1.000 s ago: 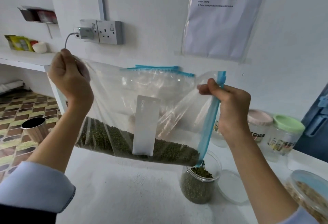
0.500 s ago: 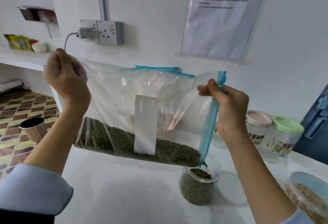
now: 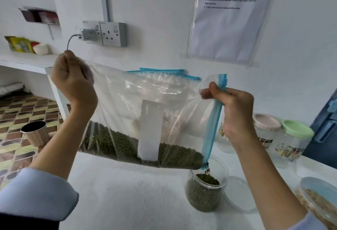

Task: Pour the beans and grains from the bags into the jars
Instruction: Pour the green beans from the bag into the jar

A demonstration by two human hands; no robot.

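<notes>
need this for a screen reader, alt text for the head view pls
Two hands hold a clear zip bag of green beans tilted over an open jar on a white counter; the left hand lifts one corner, the right hand pinches the blue zip edge.

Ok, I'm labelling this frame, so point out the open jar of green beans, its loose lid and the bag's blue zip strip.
open jar (image 3: 204,196), head view, on its bean-filled wall.
loose lid (image 3: 240,195), head view, on its flat middle.
blue zip strip (image 3: 211,129), head view, on the stretch below the right hand.
</notes>
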